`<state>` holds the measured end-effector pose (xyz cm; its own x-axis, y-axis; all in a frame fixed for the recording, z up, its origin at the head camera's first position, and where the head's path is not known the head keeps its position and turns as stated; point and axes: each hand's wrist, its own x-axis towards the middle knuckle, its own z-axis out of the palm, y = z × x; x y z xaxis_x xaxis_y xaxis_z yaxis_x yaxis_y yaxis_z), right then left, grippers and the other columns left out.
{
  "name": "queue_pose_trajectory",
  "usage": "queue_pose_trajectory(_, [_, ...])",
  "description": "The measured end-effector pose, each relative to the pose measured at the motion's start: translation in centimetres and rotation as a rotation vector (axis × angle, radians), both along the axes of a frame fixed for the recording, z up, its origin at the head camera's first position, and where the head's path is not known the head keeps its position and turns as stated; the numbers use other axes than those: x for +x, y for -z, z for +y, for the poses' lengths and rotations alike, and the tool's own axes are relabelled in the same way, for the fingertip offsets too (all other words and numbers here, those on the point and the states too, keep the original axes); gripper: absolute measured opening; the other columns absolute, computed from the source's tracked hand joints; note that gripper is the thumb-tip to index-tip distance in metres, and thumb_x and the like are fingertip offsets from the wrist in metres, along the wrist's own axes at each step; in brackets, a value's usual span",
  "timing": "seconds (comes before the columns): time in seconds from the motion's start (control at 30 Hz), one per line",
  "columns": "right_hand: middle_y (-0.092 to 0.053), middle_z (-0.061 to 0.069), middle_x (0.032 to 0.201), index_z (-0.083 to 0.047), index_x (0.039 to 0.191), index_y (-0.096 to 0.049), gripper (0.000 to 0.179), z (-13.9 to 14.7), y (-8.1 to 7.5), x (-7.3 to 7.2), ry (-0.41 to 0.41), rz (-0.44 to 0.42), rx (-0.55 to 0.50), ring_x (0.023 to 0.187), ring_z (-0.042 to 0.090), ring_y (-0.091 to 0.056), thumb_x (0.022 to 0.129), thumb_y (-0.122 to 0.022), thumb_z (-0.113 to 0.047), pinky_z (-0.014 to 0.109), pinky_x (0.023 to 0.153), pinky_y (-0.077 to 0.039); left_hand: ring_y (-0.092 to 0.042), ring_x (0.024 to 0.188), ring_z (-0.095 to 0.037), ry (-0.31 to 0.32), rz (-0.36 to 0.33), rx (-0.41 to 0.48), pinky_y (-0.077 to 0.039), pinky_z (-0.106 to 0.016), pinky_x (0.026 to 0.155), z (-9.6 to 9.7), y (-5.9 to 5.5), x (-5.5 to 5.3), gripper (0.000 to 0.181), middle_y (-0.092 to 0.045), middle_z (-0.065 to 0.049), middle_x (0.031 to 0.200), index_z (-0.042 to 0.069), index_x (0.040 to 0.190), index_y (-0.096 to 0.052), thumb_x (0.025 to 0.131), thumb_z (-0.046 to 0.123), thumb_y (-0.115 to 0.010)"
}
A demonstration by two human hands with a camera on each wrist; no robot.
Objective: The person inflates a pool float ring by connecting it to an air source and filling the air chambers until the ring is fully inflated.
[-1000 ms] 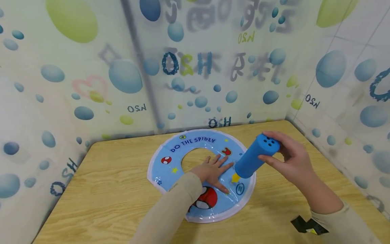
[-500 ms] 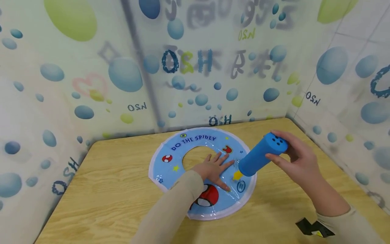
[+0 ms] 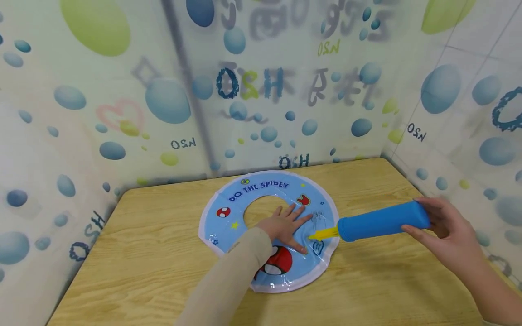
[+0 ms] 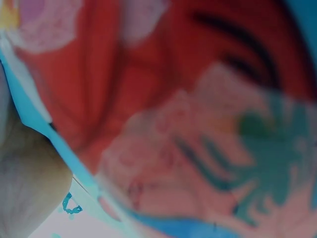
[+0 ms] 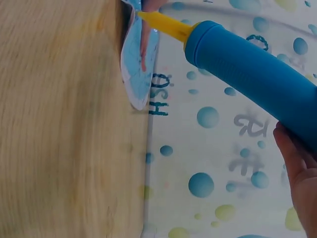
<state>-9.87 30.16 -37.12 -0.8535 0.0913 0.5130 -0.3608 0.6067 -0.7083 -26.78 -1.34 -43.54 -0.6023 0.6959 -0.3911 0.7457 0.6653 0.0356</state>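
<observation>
A flat blue swim ring point(image 3: 222, 228) with white edging and printed cartoon shapes lies on the wooden table in the head view. My left hand point(image 3: 283, 226) rests on its right side, fingers spread. In my right hand point(image 3: 450, 226) I grip the closed end of a blue hand air pump point(image 3: 379, 222), which lies nearly level above the table. Its yellow nozzle point(image 3: 326, 233) points left, the tip at the ring beside my left thumb. Whether the tip sits inside a valve cannot be seen. The left wrist view is filled with a blurred close-up of the ring's red print point(image 4: 138, 74).
The wooden table point(image 3: 134, 253) ends at a back edge against a curtain point(image 3: 261, 113) printed with bubbles and letters. More of this printed sheet hangs on the left and right sides.
My right hand has moved right and down, swinging the pump from a steep tilt to nearly level. More of the yellow nozzle shows now. My left hand and the ring stay almost in place.
</observation>
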Motion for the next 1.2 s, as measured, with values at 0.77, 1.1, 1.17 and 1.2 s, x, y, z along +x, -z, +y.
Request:
queue_pose_trajectory(0.77, [-0.046,-0.022,0.119,-0.006,0.137,-0.047,0.051,2.1,0.7,-0.3,-0.024,-0.177,0.070,0.096,-0.011,-0.051,0.090,-0.069,-0.004,0.011,0.070,-0.047,0.005,0.148,-0.028,-0.075,-0.014,0.062,-0.004,-0.047,0.116,-2.3,0.0,-0.1,0.108,0.003,0.003,0.163,0.036,0.157,-0.005,0.074,0.078,-0.060])
queue_pose_trajectory(1.1, [-0.053,-0.018,0.119,-0.012,0.133,-0.050,0.047,1.5,2.2,-1.8,-0.210,-0.243,-0.080,0.094,-0.002,-0.062,0.091,-0.064,0.005,0.021,0.070,-0.054,0.003,0.148,-0.028,-0.141,-0.032,0.069,-0.007,-0.047,0.116,-5.3,-0.4,-0.2,0.107,0.001,0.003,0.163,0.035,0.157,-0.008,0.074,0.074,-0.063])
queue_pose_trajectory(1.17, [-0.056,-0.018,0.117,-0.014,0.132,-0.050,0.046,1.0,2.6,-2.1,-0.247,-0.252,-0.135,0.092,0.002,-0.064,0.092,-0.063,0.005,0.024,0.069,-0.055,0.003,0.148,-0.028,-0.155,-0.041,0.081,-0.007,-0.047,0.116,-6.0,-0.5,-0.3,0.106,0.000,0.002,0.163,0.035,0.157,-0.009,0.074,0.073,-0.064])
queue_pose_trajectory(1.2, [-0.057,-0.018,0.116,-0.015,0.132,-0.050,0.046,0.8,2.8,-2.3,-0.266,-0.257,-0.164,0.091,0.003,-0.065,0.092,-0.062,0.005,0.026,0.069,-0.056,0.003,0.148,-0.028,-0.162,-0.046,0.085,-0.007,-0.047,0.116,-6.4,-0.5,-0.3,0.106,0.000,0.002,0.163,0.035,0.157,-0.009,0.075,0.073,-0.065])
